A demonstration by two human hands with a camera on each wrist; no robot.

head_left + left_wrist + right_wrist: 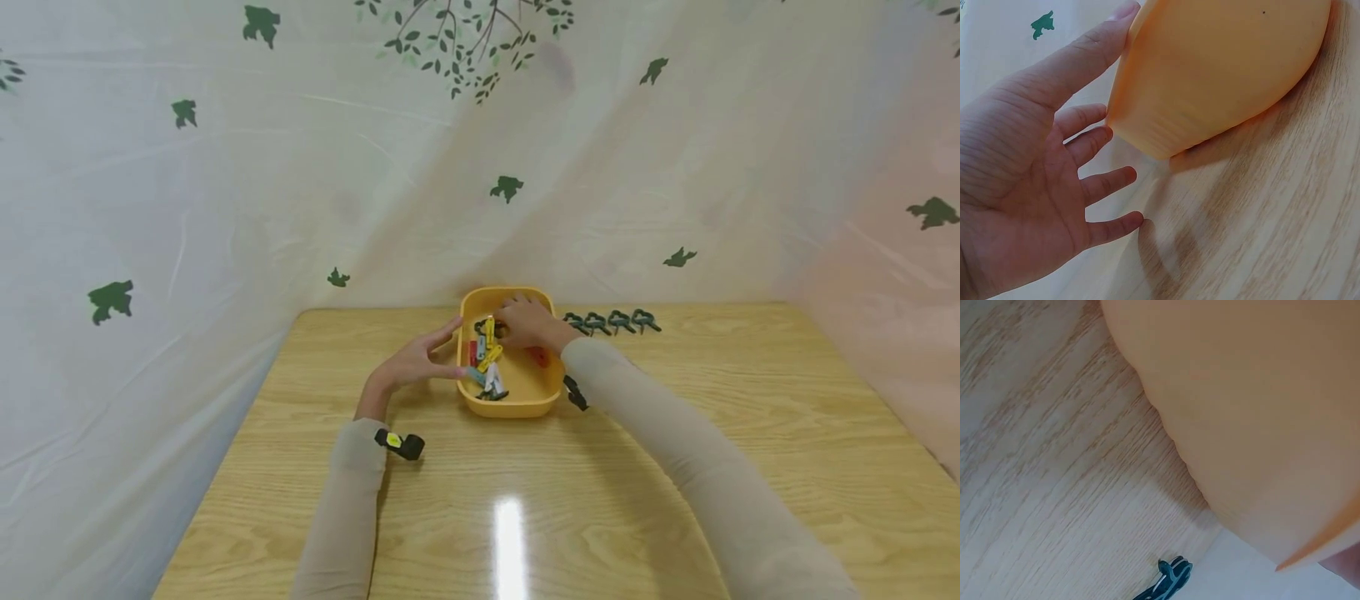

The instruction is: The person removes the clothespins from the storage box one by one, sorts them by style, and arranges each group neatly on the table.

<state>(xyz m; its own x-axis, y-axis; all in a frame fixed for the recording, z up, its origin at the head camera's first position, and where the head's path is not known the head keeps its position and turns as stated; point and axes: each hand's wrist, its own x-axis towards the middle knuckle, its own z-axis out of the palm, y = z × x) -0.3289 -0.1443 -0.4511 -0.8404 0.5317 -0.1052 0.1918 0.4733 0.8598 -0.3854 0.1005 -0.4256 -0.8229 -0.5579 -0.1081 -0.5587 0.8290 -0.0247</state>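
Observation:
An orange plastic basket [517, 410] stands at the far side of the table, with yellow, red, white, grey and dark clips [491, 358] piled mostly along its left side. My left hand [411, 363] is spread at the basket's left side; in the left wrist view its thumb lies on the rim and two fingertips meet the wall. Over the far part of the basket, my right hand [525, 322] reaches down inside beside the clips. Its fingertips are hidden, and I cannot tell whether they pinch a clip. A red clip [539, 357] lies below that wrist.
To the right of the basket, several dark green clips [619, 322] lie in a row near the table's back edge. The wooden table [465, 508] meets a pale curtain [390, 208] with a leaf print behind it.

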